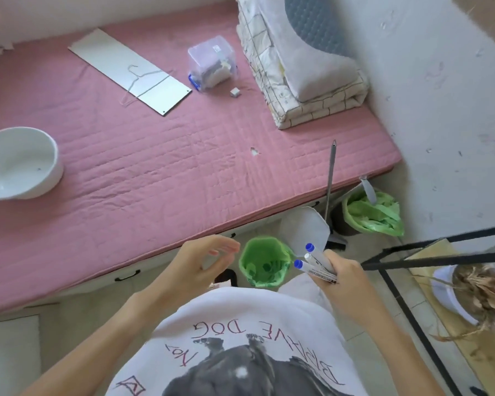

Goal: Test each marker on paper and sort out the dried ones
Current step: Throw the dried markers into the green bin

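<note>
Right hand (342,274) grips three markers (316,264), caps pointing left toward the empty, loosely spread left hand (205,260).

White T-shirt (240,324), grey dog print, red "BRAVE DOG" lettering, bare forearms

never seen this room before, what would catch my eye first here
The wide pink quilted mattress fills the upper left of the view. Below it, near centre, the right hand grips a bunch of white markers with blue caps beside a small bin lined with a green bag, while the left hand hovers open.
</note>
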